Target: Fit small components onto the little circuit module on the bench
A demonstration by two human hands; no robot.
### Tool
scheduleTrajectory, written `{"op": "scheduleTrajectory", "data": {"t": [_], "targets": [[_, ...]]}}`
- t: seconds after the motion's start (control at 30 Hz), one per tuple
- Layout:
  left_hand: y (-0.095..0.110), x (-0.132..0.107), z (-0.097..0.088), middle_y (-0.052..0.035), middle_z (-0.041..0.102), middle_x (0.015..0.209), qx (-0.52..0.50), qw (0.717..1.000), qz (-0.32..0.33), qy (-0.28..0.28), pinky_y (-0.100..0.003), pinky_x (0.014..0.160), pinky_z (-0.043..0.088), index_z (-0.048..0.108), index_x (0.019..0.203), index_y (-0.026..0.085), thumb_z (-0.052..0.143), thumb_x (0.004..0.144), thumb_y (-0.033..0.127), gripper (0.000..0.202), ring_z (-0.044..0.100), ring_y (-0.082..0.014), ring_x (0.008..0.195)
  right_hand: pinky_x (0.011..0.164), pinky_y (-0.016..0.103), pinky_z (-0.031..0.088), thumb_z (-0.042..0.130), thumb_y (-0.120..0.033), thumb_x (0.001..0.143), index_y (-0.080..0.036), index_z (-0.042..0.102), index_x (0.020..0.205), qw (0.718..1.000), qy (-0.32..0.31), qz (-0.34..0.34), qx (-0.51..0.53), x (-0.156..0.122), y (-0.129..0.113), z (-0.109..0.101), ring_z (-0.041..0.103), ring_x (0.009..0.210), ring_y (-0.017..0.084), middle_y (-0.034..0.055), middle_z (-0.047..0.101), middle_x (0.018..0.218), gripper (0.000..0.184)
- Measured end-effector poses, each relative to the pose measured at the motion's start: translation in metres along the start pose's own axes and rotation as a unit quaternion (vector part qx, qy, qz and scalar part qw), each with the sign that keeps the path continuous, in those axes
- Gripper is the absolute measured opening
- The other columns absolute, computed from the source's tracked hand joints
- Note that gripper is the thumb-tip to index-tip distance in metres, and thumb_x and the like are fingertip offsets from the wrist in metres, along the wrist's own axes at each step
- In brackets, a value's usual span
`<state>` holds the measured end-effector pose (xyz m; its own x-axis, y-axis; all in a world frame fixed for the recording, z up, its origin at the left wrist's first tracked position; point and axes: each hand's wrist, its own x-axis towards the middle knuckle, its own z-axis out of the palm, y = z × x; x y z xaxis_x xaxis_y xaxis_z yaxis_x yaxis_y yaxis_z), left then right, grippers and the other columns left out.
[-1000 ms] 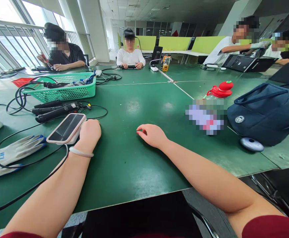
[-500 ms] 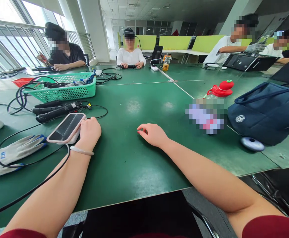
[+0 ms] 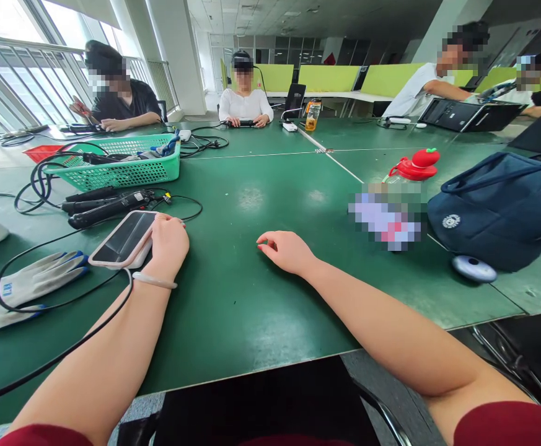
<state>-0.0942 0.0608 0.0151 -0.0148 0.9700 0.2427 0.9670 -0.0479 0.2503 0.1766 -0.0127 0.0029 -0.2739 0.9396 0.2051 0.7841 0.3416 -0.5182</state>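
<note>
My left hand, with a pale bangle at its wrist, is curled palm-down against the right edge of a phone in a pink case. The phone is tilted, its screen dark, with something white under it. What lies under my left fingers is hidden. My right hand rests on the green table, loosely bent and holding nothing, with a gap between thumb and forefinger. A white work glove with blue fingertips lies left of the phone. Black handled tools with cables lie behind it.
Back left is a green plastic basket with cables and gloves. To the right stand a red-lidded bottle, a navy bag and a round pale object. Several people sit around the table; a black case is at the far right.
My left hand has shifted slightly and now covers the phone's upper right corner. My right hand has stayed put. A person at the right has leaned lower over the black case.
</note>
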Motion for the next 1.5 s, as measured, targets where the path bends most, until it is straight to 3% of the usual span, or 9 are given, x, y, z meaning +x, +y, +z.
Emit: {"op": "scheduleTrajectory", "data": {"t": [0.13, 0.43, 0.63, 0.73, 0.83, 1.0, 1.23, 1.33, 1.5], "targets": [[0.001, -0.001, 0.004, -0.0257, 0.057, 0.110, 0.044, 0.998, -0.014, 0.037, -0.046, 0.099, 0.033, 0.058, 0.109, 0.005, 0.037, 0.081, 0.013, 0.036, 0.048, -0.0349, 0.114, 0.059, 0.024, 0.034, 0.052, -0.028, 0.088, -0.021, 0.067, 0.098, 1.000, -0.012, -0.018, 0.004, 0.000, 0.000, 0.000, 0.053, 0.066, 0.011, -0.0009, 0.062, 0.071, 0.019], [-0.002, 0.006, 0.015, -0.0195, 0.063, 0.107, -0.077, 0.991, -0.108, -0.009, -0.042, 0.084, 0.044, 0.053, 0.111, 0.014, 0.038, 0.086, 0.022, 0.030, 0.058, -0.0327, 0.102, 0.060, 0.023, 0.034, 0.053, -0.028, 0.088, -0.021, 0.067, 0.102, 0.997, -0.061, -0.034, 0.026, 0.000, -0.001, -0.002, 0.053, 0.066, 0.011, -0.0010, 0.063, 0.071, 0.020], [0.041, -0.022, 0.020, -0.0156, 0.065, 0.107, -0.155, 0.986, -0.009, -0.057, -0.040, 0.086, 0.044, 0.053, 0.105, 0.018, 0.039, 0.088, 0.023, 0.023, 0.061, -0.0283, 0.100, 0.060, 0.023, 0.035, 0.058, -0.028, 0.085, -0.021, 0.067, 0.098, 0.996, -0.082, -0.014, 0.029, 0.004, -0.001, -0.001, 0.053, 0.066, 0.011, -0.0021, 0.061, 0.068, 0.017], [0.069, -0.044, 0.021, -0.0102, 0.062, 0.121, -0.299, 0.944, 0.090, -0.105, -0.037, 0.091, 0.043, 0.052, 0.103, 0.021, 0.037, 0.091, 0.025, 0.019, 0.058, -0.0216, 0.106, 0.059, 0.023, 0.034, 0.068, -0.033, 0.078, -0.020, 0.066, 0.095, 0.997, -0.074, 0.011, 0.027, 0.007, 0.003, 0.001, 0.052, 0.064, 0.011, -0.0032, 0.059, 0.068, 0.022], [0.081, -0.055, 0.020, -0.0068, 0.062, 0.123, -0.378, 0.908, 0.135, -0.119, -0.037, 0.095, 0.042, 0.051, 0.101, 0.022, 0.039, 0.090, 0.027, 0.017, 0.057, -0.0187, 0.110, 0.058, 0.023, 0.035, 0.073, -0.036, 0.072, -0.019, 0.064, 0.095, 0.997, -0.060, 0.025, 0.033, 0.008, 0.008, 0.003, 0.051, 0.063, 0.010, -0.0040, 0.058, 0.070, 0.030], [0.076, -0.051, 0.023, -0.0071, 0.065, 0.110, -0.447, 0.877, 0.086, -0.154, -0.037, 0.084, 0.048, 0.051, 0.096, 0.021, 0.044, 0.088, 0.027, 0.012, 0.062, -0.0166, 0.092, 0.059, 0.023, 0.035, 0.074, -0.032, 0.072, -0.019, 0.065, 0.094, 0.998, -0.059, 0.011, 0.030, 0.008, 0.009, 0.003, 0.050, 0.064, 0.010, -0.0038, 0.056, 0.069, 0.027], [0.082, -0.057, 0.015, -0.0073, 0.065, 0.101, -0.550, 0.769, 0.070, -0.319, -0.036, 0.084, 0.050, 0.051, 0.094, 0.018, 0.047, 0.088, 0.031, 0.015, 0.064, -0.0157, 0.089, 0.064, 0.023, 0.035, 0.068, -0.022, 0.078, -0.018, 0.066, 0.078, 0.998, -0.065, -0.016, 0.015, 0.007, 0.006, 0.001, 0.050, 0.068, 0.010, -0.0008, 0.058, 0.075, 0.004], [0.081, -0.056, 0.014, -0.0068, 0.067, 0.099, -0.542, 0.791, 0.082, -0.271, -0.034, 0.082, 0.049, 0.052, 0.095, 0.018, 0.046, 0.088, 0.031, 0.015, 0.062, -0.0158, 0.091, 0.066, 0.023, 0.035, 0.064, -0.021, 0.080, -0.018, 0.065, 0.073, 0.997, -0.059, -0.031, 0.037, 0.007, 0.008, 0.000, 0.050, 0.069, 0.010, -0.0008, 0.059, 0.074, 0.008], [0.075, -0.049, 0.015, -0.0035, 0.066, 0.100, -0.421, 0.886, 0.106, -0.162, -0.030, 0.076, 0.045, 0.062, 0.099, 0.021, 0.045, 0.087, 0.029, 0.023, 0.057, -0.0152, 0.084, 0.062, 0.023, 0.037, 0.054, -0.024, 0.085, -0.019, 0.063, 0.079, 0.992, -0.034, 0.015, 0.122, 0.007, 0.010, -0.003, 0.051, 0.062, 0.010, -0.0019, 0.065, 0.072, 0.013]]}}
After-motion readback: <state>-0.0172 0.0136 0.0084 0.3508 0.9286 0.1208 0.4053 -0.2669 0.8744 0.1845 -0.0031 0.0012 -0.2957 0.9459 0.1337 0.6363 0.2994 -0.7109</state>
